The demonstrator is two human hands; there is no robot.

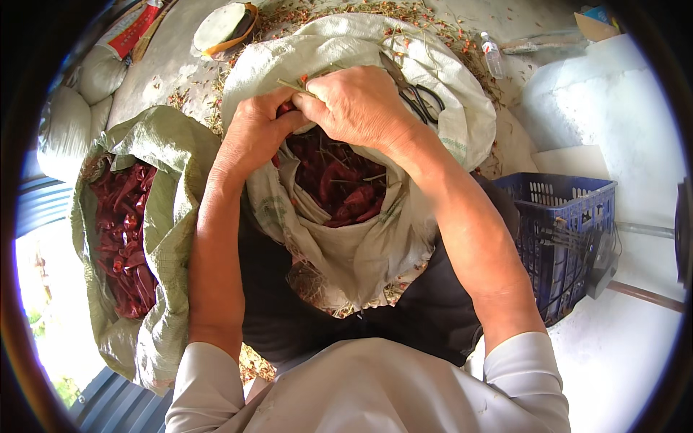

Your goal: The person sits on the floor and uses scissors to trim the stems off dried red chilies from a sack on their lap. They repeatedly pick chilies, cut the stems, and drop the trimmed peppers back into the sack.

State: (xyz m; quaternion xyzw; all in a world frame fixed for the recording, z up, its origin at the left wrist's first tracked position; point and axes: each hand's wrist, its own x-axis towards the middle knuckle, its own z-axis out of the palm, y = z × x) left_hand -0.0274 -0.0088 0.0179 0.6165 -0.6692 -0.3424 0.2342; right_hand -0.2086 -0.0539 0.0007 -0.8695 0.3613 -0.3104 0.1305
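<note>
A white woven sack (346, 260) stands between my knees with its rim rolled outward. Inside it lie dried red chili peppers (352, 189) mixed with stalks. Over its far side, my left hand (260, 127) holds a red chili pepper (285, 109), mostly covered by the fingers. Close against it, my right hand (352, 105) pinches a thin dry stem (295, 86). Black-handled scissors (419, 97) rest on the sack's folded rim, just right of my right hand. On my left, a green woven sack (168, 227) holds many glossy dried red chilies (127, 238).
A blue plastic crate (557, 227) stands at the right. Beyond the white sack, stems and chili scraps (368, 8) litter the concrete floor, near a plastic bottle (491, 56) and a round white-topped object (219, 26). Filled sacks (67, 122) sit at the far left.
</note>
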